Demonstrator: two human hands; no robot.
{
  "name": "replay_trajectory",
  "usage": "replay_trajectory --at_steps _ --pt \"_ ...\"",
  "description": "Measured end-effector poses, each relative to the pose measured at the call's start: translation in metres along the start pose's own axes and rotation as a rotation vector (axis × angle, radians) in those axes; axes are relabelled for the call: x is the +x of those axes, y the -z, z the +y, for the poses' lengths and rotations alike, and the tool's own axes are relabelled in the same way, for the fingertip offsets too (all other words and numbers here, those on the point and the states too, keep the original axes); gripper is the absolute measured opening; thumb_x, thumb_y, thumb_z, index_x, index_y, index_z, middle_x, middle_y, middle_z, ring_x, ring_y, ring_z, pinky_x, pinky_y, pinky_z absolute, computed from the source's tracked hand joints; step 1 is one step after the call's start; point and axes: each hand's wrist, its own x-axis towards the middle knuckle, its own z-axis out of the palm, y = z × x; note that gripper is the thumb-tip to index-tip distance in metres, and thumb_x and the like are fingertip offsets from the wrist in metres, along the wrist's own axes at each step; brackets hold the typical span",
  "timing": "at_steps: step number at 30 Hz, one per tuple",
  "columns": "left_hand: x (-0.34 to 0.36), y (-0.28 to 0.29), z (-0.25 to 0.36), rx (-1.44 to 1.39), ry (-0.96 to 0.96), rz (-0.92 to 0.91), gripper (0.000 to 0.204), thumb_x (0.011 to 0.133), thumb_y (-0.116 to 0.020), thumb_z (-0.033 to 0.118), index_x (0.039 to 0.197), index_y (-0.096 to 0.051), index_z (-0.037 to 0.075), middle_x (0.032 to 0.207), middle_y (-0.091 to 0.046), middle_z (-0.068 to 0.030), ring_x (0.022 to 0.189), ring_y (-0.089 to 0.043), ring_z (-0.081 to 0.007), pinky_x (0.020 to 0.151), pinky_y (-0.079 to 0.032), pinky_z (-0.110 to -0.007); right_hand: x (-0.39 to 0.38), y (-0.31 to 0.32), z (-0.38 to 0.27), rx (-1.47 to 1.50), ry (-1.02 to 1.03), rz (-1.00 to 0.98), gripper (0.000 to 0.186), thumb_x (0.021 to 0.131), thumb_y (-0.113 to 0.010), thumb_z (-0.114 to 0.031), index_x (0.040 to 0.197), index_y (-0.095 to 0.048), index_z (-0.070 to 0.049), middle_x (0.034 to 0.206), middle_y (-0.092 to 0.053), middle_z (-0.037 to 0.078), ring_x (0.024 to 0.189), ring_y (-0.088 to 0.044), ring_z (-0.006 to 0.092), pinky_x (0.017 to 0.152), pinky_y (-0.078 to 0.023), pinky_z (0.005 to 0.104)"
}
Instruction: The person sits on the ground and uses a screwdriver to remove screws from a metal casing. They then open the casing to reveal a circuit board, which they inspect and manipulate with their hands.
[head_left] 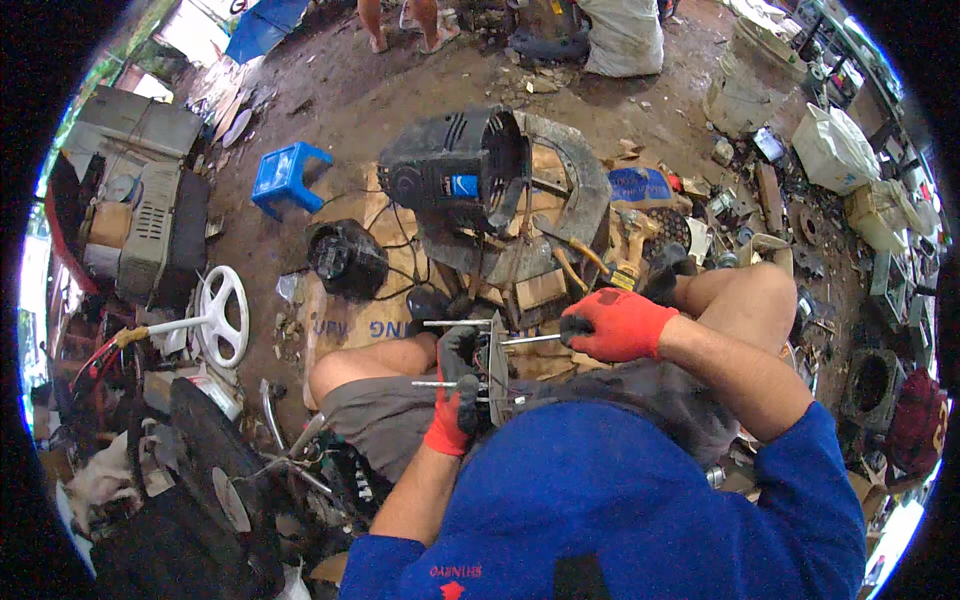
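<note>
My left hand (pixel 457 390), in a red and black glove, grips a flat metal part (pixel 497 365) with thin rods sticking out to its left. My right hand (pixel 622 326), in a red glove, is closed round a screwdriver (pixel 532 340); its shaft points left, and the tip meets or nearly meets the metal part. The glove hides most of the handle. Beyond my hands stands a black slotted machine housing (pixel 450 165). Left of it lies a smaller round black part (pixel 346 258) with a cable. The metal part is held above my lap, between my bent legs.
A yellow and black power drill (pixel 630 250) and pliers (pixel 578 243) lie ahead on the right, beside a grey ring-shaped slab (pixel 575 165). A blue stool (pixel 288 178) and a white wheel (pixel 225 315) are on the left. Scrap crowds the right. A person's legs (pixel 425 22) show far ahead.
</note>
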Motion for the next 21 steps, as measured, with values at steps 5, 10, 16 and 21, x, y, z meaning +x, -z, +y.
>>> replay_trajectory --at_steps 5,10,16,21 --pt "-0.005 0.014 -0.001 0.068 -0.042 -0.021 0.090 0.085 -0.068 0.064 0.145 -0.038 0.004 0.137 -0.049 -0.0105 0.125 -0.049 -0.0239 0.108 -0.040 -0.041 0.006 -0.029 -0.008 -0.151 0.087 0.234 0.050 0.085 -0.069 -0.032 0.127 -0.060 -0.008 0.119 -0.064 0.019 0.112 -0.062 0.0389 0.096 -0.050 0.0472" --pt "-0.007 0.017 -0.012 -0.124 0.032 -0.028 0.085 0.087 -0.069 0.057 0.148 -0.037 0.007 0.140 -0.049 -0.0099 0.124 -0.052 -0.0240 0.105 -0.045 -0.041 0.007 -0.022 -0.014 0.084 -0.012 -0.014 0.049 0.089 -0.066 -0.036 0.130 -0.061 -0.010 0.127 -0.062 0.021 0.119 -0.059 0.0397 0.101 -0.048 0.0470" --pt "-0.005 0.013 -0.007 -0.084 0.002 -0.068 0.086 0.087 -0.069 0.055 0.149 -0.036 0.005 0.141 -0.048 -0.0106 0.127 -0.050 -0.0237 0.109 -0.041 -0.041 0.013 -0.024 -0.022 0.070 -0.109 0.084 0.049 0.090 -0.063 -0.042 0.127 -0.066 -0.010 0.129 -0.063 0.020 0.126 -0.056 0.0368 0.111 -0.041 0.0445" --pt "-0.005 0.009 0.005 -0.046 0.021 -0.043 0.088 0.086 -0.069 0.059 0.146 -0.037 0.003 0.140 -0.048 -0.0113 0.131 -0.046 -0.0239 0.113 -0.035 -0.041 0.017 -0.041 -0.022 -0.095 0.070 0.343 0.039 0.077 -0.071 -0.025 0.112 -0.069 -0.008 0.114 -0.069 0.015 0.105 -0.065 0.0377 0.090 -0.053 0.0469"
